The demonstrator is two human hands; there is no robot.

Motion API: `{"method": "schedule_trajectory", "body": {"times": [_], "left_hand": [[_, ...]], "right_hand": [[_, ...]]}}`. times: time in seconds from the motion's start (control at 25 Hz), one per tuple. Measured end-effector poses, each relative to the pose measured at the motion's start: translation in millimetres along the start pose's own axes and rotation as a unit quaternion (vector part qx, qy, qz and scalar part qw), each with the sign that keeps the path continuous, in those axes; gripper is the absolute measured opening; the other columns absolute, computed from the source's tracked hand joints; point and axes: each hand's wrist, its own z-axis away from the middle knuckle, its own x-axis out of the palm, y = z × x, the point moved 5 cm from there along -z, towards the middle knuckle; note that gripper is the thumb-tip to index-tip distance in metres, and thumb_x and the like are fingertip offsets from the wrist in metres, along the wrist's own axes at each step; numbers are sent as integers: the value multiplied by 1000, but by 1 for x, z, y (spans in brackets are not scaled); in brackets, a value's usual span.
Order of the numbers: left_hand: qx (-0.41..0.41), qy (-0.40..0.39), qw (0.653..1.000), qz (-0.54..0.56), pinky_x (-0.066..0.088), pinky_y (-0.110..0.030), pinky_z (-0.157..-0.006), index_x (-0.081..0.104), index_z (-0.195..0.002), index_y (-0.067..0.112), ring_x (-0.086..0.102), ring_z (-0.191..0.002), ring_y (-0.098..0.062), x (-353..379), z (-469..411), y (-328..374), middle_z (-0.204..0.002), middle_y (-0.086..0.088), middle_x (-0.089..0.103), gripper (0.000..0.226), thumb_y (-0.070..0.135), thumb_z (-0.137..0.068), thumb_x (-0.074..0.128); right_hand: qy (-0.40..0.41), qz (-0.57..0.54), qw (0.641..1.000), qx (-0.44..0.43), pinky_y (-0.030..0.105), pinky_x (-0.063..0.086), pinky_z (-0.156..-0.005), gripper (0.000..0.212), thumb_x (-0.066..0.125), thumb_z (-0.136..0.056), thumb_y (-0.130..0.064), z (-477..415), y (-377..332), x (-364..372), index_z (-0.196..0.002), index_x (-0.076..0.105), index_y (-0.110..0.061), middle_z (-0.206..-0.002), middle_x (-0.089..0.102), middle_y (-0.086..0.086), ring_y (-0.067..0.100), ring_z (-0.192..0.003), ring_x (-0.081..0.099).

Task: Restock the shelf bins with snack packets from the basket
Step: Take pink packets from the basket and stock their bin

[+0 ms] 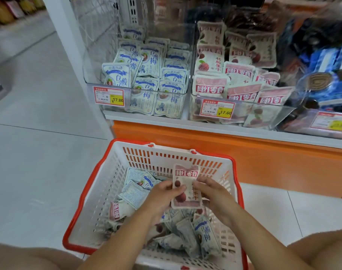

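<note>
A pink-and-white snack packet [186, 184] stands upright above the white basket with a red rim [100, 166]. My left hand [162, 195] pinches its left edge, and my right hand [213, 193] holds its right edge. Several blue-and-white and pink packets [203, 230] lie loose in the basket below. On the shelf ahead, the left clear bin [88, 61] holds blue-and-white packets [152, 61]. The bin to its right [283, 112] holds pink packets [242, 90] like the one in my hands.
A third bin with dark blue packs [326, 82] stands at the far right. Price tags [109, 96] hang on the bin fronts. An orange shelf base [263, 158] runs behind the basket. White floor tiles [39, 152] spread to the left, and my knees show at the bottom corners.
</note>
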Motion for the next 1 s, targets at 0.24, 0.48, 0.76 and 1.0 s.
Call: {"method": "schedule_trajectory", "body": {"times": [0.24,0.48,0.76,1.0], "left_hand": [[18,0,1000,20,56,-45,-90,73,-100,18,71,-82,-19,10,18,13,-88,-6,75,15,15,-85,73],[73,37,997,-9,54,-40,-92,63,-119,29,65,-103,-13,6,24,31,-117,4,67,32,38,-88,67],[19,-61,978,200,54,-47,-87,62,-122,20,66,-101,-29,13,24,34,-109,-11,71,30,33,-97,51],[-9,-60,966,252,53,-49,-92,57,-124,14,66,-109,-30,9,24,34,-118,-14,69,31,28,-101,43]], "right_hand": [[31,-44,998,-35,44,57,-80,26,63,-91,-13,8,-12,0,-107,64,8,-104,70,24,34,-88,70],[110,26,985,-131,25,52,-64,12,65,-91,-13,15,-31,-2,-98,70,-4,-87,67,16,24,-78,62],[104,166,958,-208,6,45,-73,23,54,-97,-11,27,-41,19,-105,69,-27,-101,69,-12,-6,-91,62],[85,92,983,-134,24,48,-77,22,55,-97,-13,17,-35,10,-108,70,-25,-83,71,-4,12,-84,66]]}}
